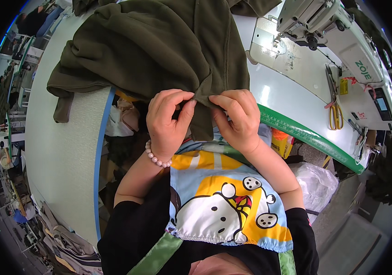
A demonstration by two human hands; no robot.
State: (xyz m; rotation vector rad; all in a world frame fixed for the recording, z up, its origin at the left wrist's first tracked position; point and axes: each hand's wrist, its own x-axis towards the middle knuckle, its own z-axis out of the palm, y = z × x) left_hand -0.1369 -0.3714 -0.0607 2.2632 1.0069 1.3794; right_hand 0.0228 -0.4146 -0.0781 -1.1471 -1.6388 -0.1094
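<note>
A dark olive-green garment (145, 46) of thick cloth lies heaped over the table, and its near edge hangs down toward my lap. My left hand (166, 119) pinches a fold of it between thumb and fingertips. Close beside it, my right hand (238, 117) pinches the same fold a little to the right. Both hands are closed on the cloth, their fingertips only a short way apart. A seam line runs up the garment above my right hand. Part of the cloth between the fingers is hidden.
At the right stands a white sewing machine (342, 41) with its metal plate (274, 46). Yellow-handled scissors (335, 114) lie beside it. A green ruler strip (306, 135) edges the table. On the left is a pale tabletop (63, 160); a clear plastic bag (315, 183) sits low at the right.
</note>
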